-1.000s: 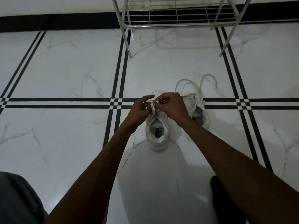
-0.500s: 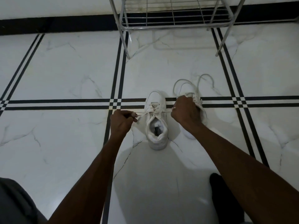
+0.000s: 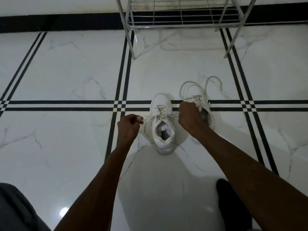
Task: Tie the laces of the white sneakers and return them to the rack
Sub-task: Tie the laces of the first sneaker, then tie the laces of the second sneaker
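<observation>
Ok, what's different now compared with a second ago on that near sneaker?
Both hands have pulled apart sideways from over the tongue: the left hand went left, the right hand went right, each shut on a lace end, drawing the lace taut across the near sneaker. The far sneaker, its laces loose on the floor, and the rack stayed put.

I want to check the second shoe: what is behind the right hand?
Behind the right hand lies the second white sneaker, its loose white laces looping on the floor. Its opening and heel are mostly covered.
</observation>
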### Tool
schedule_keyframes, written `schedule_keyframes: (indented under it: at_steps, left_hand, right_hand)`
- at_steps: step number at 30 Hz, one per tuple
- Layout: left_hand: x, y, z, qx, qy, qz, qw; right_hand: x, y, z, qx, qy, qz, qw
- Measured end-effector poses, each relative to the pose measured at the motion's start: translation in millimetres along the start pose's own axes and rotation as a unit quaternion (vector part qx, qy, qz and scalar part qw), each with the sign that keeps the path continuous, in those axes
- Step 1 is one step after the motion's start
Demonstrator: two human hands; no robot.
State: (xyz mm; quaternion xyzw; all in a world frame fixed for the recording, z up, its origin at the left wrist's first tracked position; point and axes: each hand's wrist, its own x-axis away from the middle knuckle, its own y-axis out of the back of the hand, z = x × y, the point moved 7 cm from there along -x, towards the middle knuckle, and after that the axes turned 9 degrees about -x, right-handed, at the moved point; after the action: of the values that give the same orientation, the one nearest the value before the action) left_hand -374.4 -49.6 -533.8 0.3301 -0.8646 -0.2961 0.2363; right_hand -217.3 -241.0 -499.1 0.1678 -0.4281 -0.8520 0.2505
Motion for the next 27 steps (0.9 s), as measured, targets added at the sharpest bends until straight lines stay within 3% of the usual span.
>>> schedule_keyframes:
  at_steps: [5, 8, 12, 15, 17, 19, 23, 27]
  left_hand:
    - [-3.8, -25.3, -17.1, -0.112, -0.15, 0.094, 0.978]
    - [-2.5, -38.3, -30.5, -0.226, -0.17, 0.1, 0.954]
    - [3.4, -27.4, -43.7, -0.282, -0.191, 0.007, 0.94]
    - [7.9, -23.5, -46.4, -0.403, -0.257, -0.067, 0.876]
    - [11.5, -25.5, -49.7, -0.423, -0.284, -0.074, 0.857]
    - [10.3, -25.5, -49.6, -0.4, -0.282, -0.063, 0.87]
    - [7.1, -21.9, -33.6, -0.186, -0.171, -0.003, 0.968]
    - [12.6, -16.4, -17.7, 0.001, -0.049, 0.046, 0.998]
  right_hand:
    - [4.9, -12.7, 11.1, -0.077, 0.07, 0.139, 0.985]
    - [4.7, -17.3, 6.1, -0.089, 0.04, 0.136, 0.986]
    - [4.2, -18.3, 0.4, 0.009, 0.029, 0.111, 0.993]
    - [8.7, -20.4, -3.1, 0.043, 0.036, 0.09, 0.994]
    - [10.5, -26.9, -5.5, 0.029, 0.029, 0.082, 0.996]
    - [12.7, -30.4, -3.3, -0.015, 0.015, 0.072, 0.997]
    - [19.1, -36.4, -11.7, -0.021, -0.088, 0.126, 0.988]
    - [27.2, -49.2, -8.2, -0.255, -0.213, 0.173, 0.927]
